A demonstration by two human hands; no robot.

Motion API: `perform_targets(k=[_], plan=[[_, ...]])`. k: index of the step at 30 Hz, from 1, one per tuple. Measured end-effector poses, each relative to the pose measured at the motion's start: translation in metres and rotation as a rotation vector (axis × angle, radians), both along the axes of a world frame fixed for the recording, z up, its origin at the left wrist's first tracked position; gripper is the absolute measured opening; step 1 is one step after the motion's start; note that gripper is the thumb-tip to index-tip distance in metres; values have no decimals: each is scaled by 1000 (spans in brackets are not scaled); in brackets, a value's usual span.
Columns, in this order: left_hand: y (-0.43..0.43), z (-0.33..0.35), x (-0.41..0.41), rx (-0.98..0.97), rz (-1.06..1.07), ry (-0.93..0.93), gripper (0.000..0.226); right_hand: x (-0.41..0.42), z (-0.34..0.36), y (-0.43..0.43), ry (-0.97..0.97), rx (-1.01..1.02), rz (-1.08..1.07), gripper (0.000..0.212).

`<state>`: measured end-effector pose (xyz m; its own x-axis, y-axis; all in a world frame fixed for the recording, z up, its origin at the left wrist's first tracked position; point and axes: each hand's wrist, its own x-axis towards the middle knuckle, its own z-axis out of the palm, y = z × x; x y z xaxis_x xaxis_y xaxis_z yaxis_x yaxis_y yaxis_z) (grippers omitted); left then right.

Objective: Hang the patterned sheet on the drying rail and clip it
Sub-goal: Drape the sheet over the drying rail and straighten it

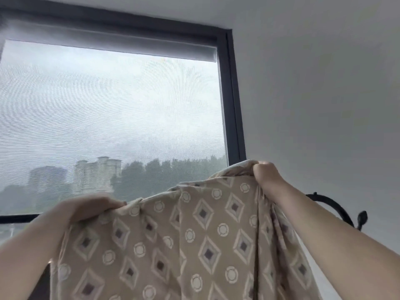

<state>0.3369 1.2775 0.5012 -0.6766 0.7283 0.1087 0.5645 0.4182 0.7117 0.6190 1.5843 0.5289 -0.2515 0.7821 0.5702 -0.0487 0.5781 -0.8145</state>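
A beige patterned sheet (194,239) with diamonds and cream circles is held up in front of me and hangs down out of the frame. My left hand (86,207) grips its top edge at the left. My right hand (266,173) is higher and bunches the top edge at the right in a closed fist. The sheet sags between the two hands. No drying rail and no clip are in view.
A large window (108,118) with a dark frame and a rolled blind (129,43) fills the left and centre behind the sheet. A plain white wall (324,105) is on the right. A black curved metal hook (337,207) sticks out beyond my right forearm.
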Motion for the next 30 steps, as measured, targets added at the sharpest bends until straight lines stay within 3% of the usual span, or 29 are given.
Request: perform_targets(k=[1,3,5,7,10,11,13,14,16,18,20,21,24,25,27,28,30], plan=[[4,1,-2,38,38,69,35,0,-1,10,-43,-30,-4,31],[12,3,-8,85,143,234,45,3,-3,26,-60,-69,-4,30],[17,9,-8,-15,225,386,47,8,-2,48,37,-126,-20,31],[20,14,-8,-143,258,460,42,13,0,63,119,-177,88,46],[26,16,-11,-272,329,512,35,11,-3,49,-199,-134,244,44],[28,16,-15,-292,347,517,33,10,-4,44,-392,-53,146,40],[26,15,-19,-299,392,522,21,11,-1,34,-725,124,-117,13],[25,14,-24,-292,406,488,16,8,-1,40,-787,198,-159,15],[21,15,-30,-280,410,430,14,7,-5,41,-763,363,-143,31],[16,17,-37,-363,381,449,16,8,-13,36,-708,419,-45,19],[14,21,-48,-447,372,487,30,7,-19,36,-752,366,14,45],[15,22,-46,-450,375,503,33,6,-19,36,-778,343,16,48],[34,26,18,-264,335,722,10,3,-14,29,-847,384,3,31],[51,24,43,-155,259,762,13,1,-12,26,-853,398,-3,25],[91,9,96,24,9,643,21,-5,-10,20,-823,411,1,19],[108,1,122,35,-77,606,29,-8,-11,18,-780,409,7,19],[133,-16,149,-60,-99,715,45,-13,-14,20,-624,437,-10,22]])
